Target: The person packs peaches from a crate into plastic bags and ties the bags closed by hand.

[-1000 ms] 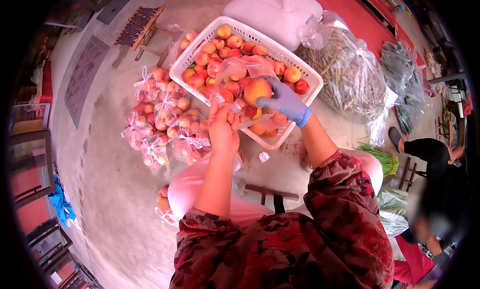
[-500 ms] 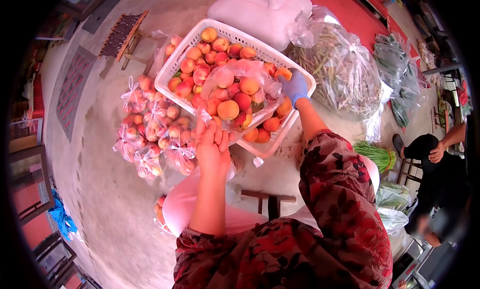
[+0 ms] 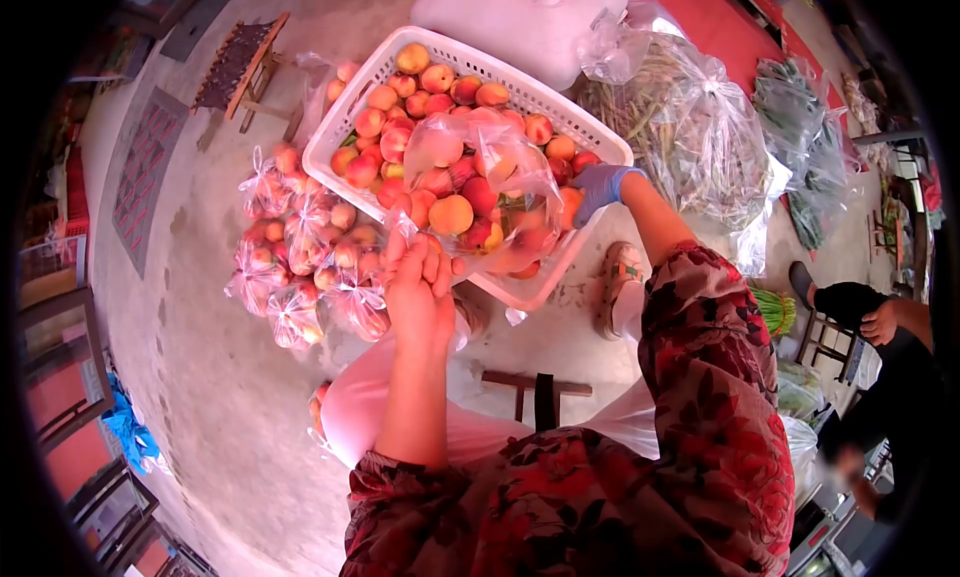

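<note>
Left hand [image 3: 418, 277] pinching clear bag [image 3: 532, 202] rim; gloved right hand [image 3: 602, 190] half-curled at a peach [image 3: 571, 207], grip unclear. Bag: crumpled, part-filled red-yellow, over white crate [image 3: 530, 291]. Tied bags [image 3: 300, 257] left, bagged stems [image 3: 690, 127] right.

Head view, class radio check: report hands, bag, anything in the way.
Left hand pinching clear bag. Gloved right hand at a fruit, grip unclear. Bag holding fruit, overlying part of the basket.
</note>
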A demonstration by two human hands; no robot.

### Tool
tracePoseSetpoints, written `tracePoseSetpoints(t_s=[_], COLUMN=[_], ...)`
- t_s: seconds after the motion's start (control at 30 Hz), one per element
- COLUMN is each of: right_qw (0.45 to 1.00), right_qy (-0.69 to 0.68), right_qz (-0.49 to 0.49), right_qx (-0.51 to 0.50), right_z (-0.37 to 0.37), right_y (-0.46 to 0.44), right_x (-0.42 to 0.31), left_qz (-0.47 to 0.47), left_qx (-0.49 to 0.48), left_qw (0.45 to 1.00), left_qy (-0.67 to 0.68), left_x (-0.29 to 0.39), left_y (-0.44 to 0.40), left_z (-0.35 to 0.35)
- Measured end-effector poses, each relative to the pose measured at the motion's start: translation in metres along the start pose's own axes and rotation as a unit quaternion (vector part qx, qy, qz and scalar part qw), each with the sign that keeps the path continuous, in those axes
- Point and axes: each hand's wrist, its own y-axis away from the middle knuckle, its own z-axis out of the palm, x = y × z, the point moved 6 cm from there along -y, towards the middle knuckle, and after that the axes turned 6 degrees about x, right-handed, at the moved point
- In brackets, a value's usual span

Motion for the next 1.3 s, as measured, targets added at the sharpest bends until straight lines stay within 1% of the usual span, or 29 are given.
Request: tracePoseSetpoints(t_s=[0.03, 0.1, 0.17, 0.27, 0.33, 0.37, 0.43, 0.47, 0.53, 0.6, 0.7, 0.77, 0.8, 0.9, 0.93, 1.0, 1.03, 1.07, 1.1, 1.2, 1.3], right_qw=[0.999, 0.997, 0.992, 0.983, 0.980, 0.978, 0.985, 0.992, 0.991, 0.974, 0.934, 0.907, 0.882, 0.886, 0.901, 0.966, 0.984, 0.991, 0.993, 0.992, 0.991], right_qy=[0.004, 0.070, 0.025, -0.006, -0.014, -0.018, -0.009, 0.003, -0.005, -0.045, -0.095, -0.245, -0.321, -0.312, -0.262, -0.113, -0.036, 0.020, 0.053, 0.065, 0.029], right_qz=[0.027, 0.008, 0.068, 0.105, 0.112, 0.114, 0.085, 0.057, 0.041, 0.063, 0.086, 0.083, 0.084, 0.048, 0.017, 0.010, -0.002, 0.004, 0.014, 0.059, 0.062], right_qx=[-0.039, 0.038, 0.102, 0.148, 0.166, 0.174, 0.150, 0.116, 0.125, 0.211, 0.333, 0.332, 0.333, 0.338, 0.345, 0.231, 0.173, 0.131, 0.109, 0.096, 0.119], right_z=[0.003, 0.036, 0.060, 0.060, 0.042, 0.035, 0.039, 0.050, 0.051, 0.046, 0.025, -0.001, -0.008, -0.004, -0.002, 0.013, 0.019, 0.027, 0.035, 0.040, 0.041], right_y=[0.000, -0.043, -0.066, -0.046, -0.005, 0.011, 0.000, -0.026, -0.031, -0.020, 0.009, 0.050, 0.065, 0.056, 0.050, 0.028, 0.019, 0.006, -0.005, -0.024, -0.023], right_x=[-0.013, -0.010, 0.001, -0.010, -0.034, -0.044, -0.048, -0.039, -0.031, -0.020, -0.012, -0.012, -0.011, 0.001, -0.007, -0.025, -0.036, -0.043, -0.045, -0.037, -0.029], left_qz=[0.000, 0.007, 0.008, 0.008, 0.006, 0.003, 0.003, 0.004, 0.006, 0.010, 0.017, 0.014, 0.012, 0.015, 0.017, 0.021, 0.016, 0.012, 0.009, -0.005, 0.029], left_qx=[-0.001, -0.004, -0.002, 0.003, 0.004, 0.007, 0.006, 0.002, -0.003, 0.000, 0.011, 0.012, 0.007, 0.032, 0.022, 0.007, 0.012, 0.017, 0.024, 0.038, -0.002], left_qw=[1.000, 1.000, 1.000, 1.000, 1.000, 1.000, 1.000, 1.000, 1.000, 1.000, 0.999, 1.000, 1.000, 0.999, 0.999, 1.000, 1.000, 1.000, 1.000, 0.999, 0.999], left_qy=[0.002, 0.006, 0.014, 0.018, 0.018, 0.016, 0.015, 0.017, 0.020, 0.024, 0.029, 0.013, 0.002, 0.020, 0.019, 0.016, 0.014, 0.013, 0.011, 0.015, 0.032], left_x=[-0.001, -0.002, 0.000, 0.001, 0.000, -0.001, -0.001, -0.001, -0.001, 0.001, 0.005, 0.006, 0.008, 0.006, 0.004, 0.002, 0.001, 0.000, 0.000, 0.004, 0.005], left_y=[0.000, -0.002, 0.000, 0.001, -0.002, -0.004, -0.006, -0.006, -0.007, -0.007, -0.004, -0.002, -0.001, -0.002, -0.002, -0.004, -0.004, -0.004, -0.004, -0.004, -0.010], left_z=[-0.001, -0.005, -0.006, -0.011, -0.012, -0.014, -0.017, -0.017, -0.016, -0.017, -0.018, -0.018, -0.017, -0.020, -0.021, -0.023, -0.024, -0.023, -0.023, -0.020, -0.016])
